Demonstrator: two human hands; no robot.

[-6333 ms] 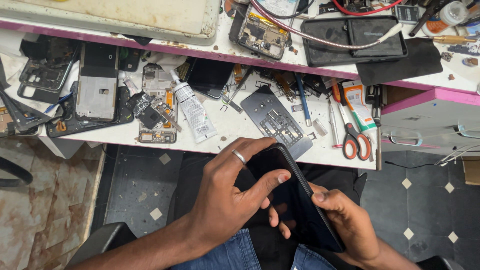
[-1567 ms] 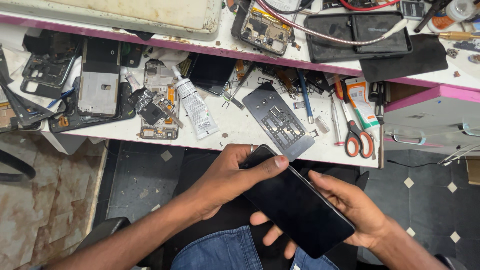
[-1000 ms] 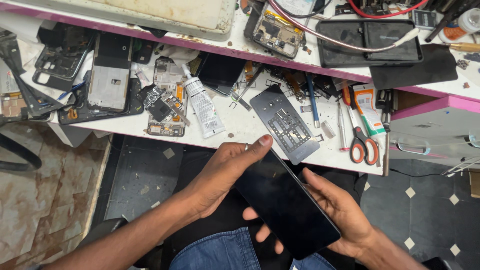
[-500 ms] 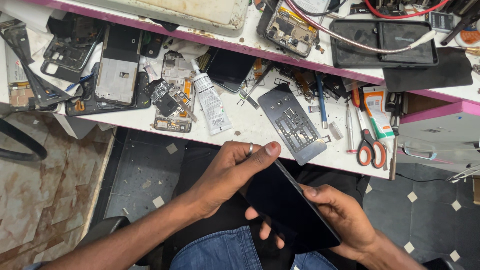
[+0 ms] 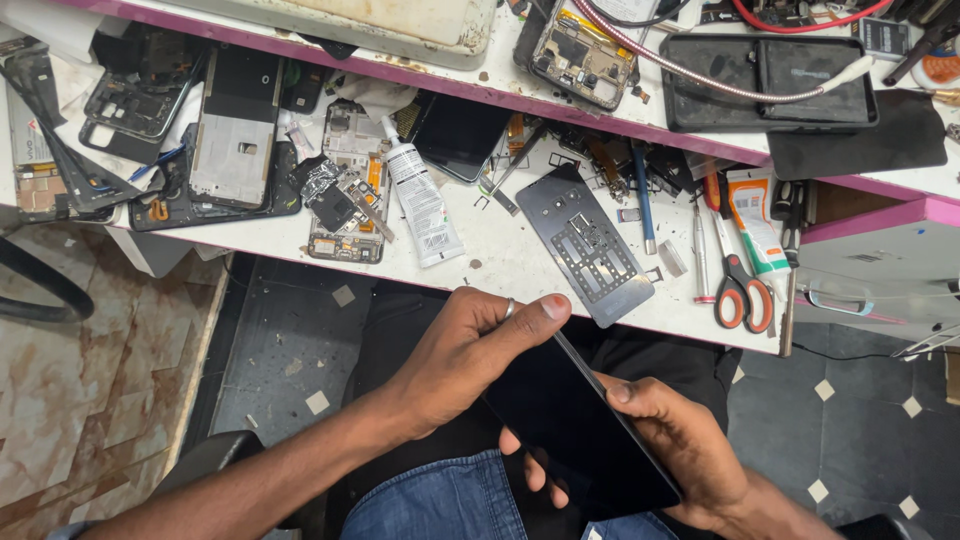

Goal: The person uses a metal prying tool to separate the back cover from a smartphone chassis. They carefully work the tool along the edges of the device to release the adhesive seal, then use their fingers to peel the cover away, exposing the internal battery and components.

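A black phone [image 5: 575, 425] with a dark screen lies tilted over my lap, below the front edge of a white worktable [image 5: 500, 260]. My left hand [image 5: 465, 350], a ring on one finger, grips the phone's upper left end with the thumb laid along its top edge. My right hand [image 5: 675, 445] cradles the phone from beneath on the right side, fingers curled under it and the thumb on its edge.
The worktable holds several opened phones and back covers [image 5: 235, 135], a white glue tube [image 5: 422, 205], a dark metal plate [image 5: 590, 245], orange-handled scissors [image 5: 740, 290], a screwdriver and cables. A grey drawer unit [image 5: 880, 285] stands at right. Tiled floor lies below.
The phone has stayed in both hands while being turned and tilted; my left thumb has slid along to its top edge. The view has shifted slightly.
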